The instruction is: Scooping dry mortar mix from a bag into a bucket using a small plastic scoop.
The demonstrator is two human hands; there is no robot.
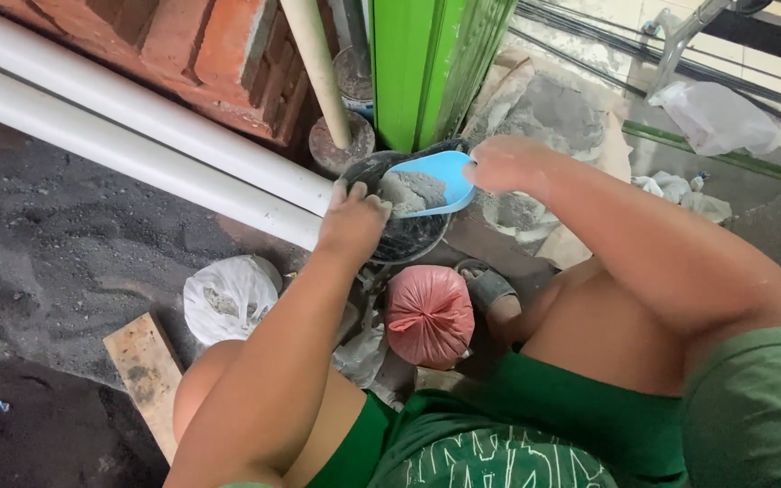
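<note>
Green shorts [535, 434], soft cloth with pale print, cut off by the lower edge; bare knees rise from them. Landmark: black bowl [406, 237], round, dark, dusty inside, its far rim and lower half partly hidden by scoop and hand. Left hand [352, 221]: closed over the bowl's near-left rim, fingers curled onto the edge, thumb side hidden. Right hand [503, 164]: closed in a fist just right of the bowl, gripping the handle of the scoop [435, 183]; the handle itself is hidden inside the fist. Scoop: light blue plastic, smooth, shovel-shaped, tilted over the bowl's upper part, loaded with grey powder [411, 190], fine and clumped. Below the bowl: pink bag [428, 314], crinkled plastic, full and rounded, knotted end hard to make out. Lower left of the bowl: white bag [229, 296], thin wrinkled plastic, grey contents showing through. Further lower left: wood plank [148, 370], rough, stained, flat on the ground. Left of the bowl: two white pipes [119, 126], smooth, cylindrical, lying side by side on a diagonal, ends cut off by the left edge. Above the pipes: brick wall [201, 45], red, coarse. Directly above the bowl: green panel [426, 63], glossy, ribbed, upright. Far left of the bowl: dark sand [56, 244], gritty, loose. Right of the bowl: grey slipper [490, 287], mostly hidden by the leg.
</note>
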